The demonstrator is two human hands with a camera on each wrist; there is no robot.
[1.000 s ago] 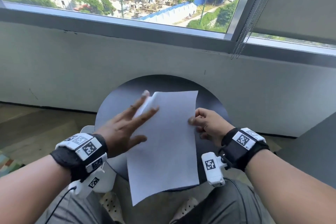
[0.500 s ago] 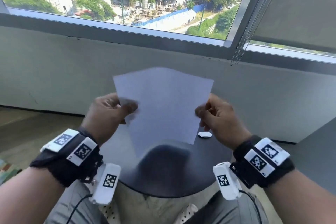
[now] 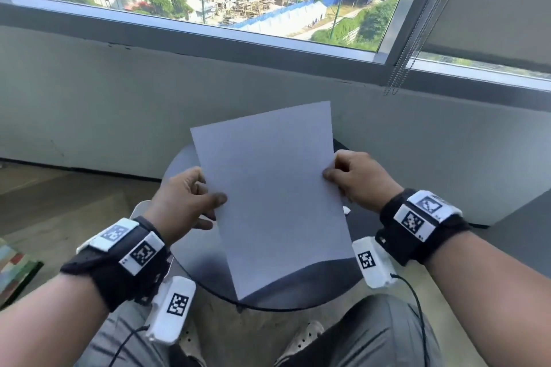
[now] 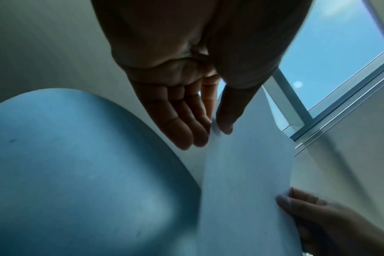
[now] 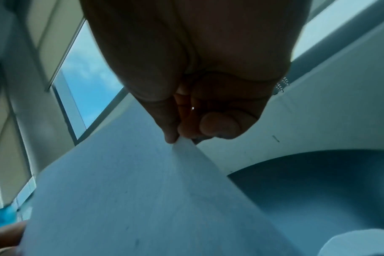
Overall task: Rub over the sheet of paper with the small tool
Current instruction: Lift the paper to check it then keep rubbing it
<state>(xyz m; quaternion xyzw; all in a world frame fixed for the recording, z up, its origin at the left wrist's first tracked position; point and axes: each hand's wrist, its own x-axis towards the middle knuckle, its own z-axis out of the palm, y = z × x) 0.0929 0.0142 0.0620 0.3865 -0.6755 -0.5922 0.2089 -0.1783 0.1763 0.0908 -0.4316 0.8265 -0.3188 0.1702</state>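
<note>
The sheet of paper [image 3: 272,194] is plain white, shaded to a pale grey-blue, with no print or pattern on the side facing the head camera. The round table [image 3: 298,292] under it is dark grey. At 3 o'clock of the sheet's lower half a small tool [image 3: 346,210] shows as a white sliver. Both wrists wear black bands [image 3: 423,232] carrying white blocks printed with black-and-white square codes. The trousers [image 3: 372,337] are grey. The wall [image 3: 89,98] at 12 o'clock is off-white, the window frame [image 3: 179,30] dark grey. At 9 o'clock lies a rug [image 3: 15,271] of red, green and pale patches.
</note>
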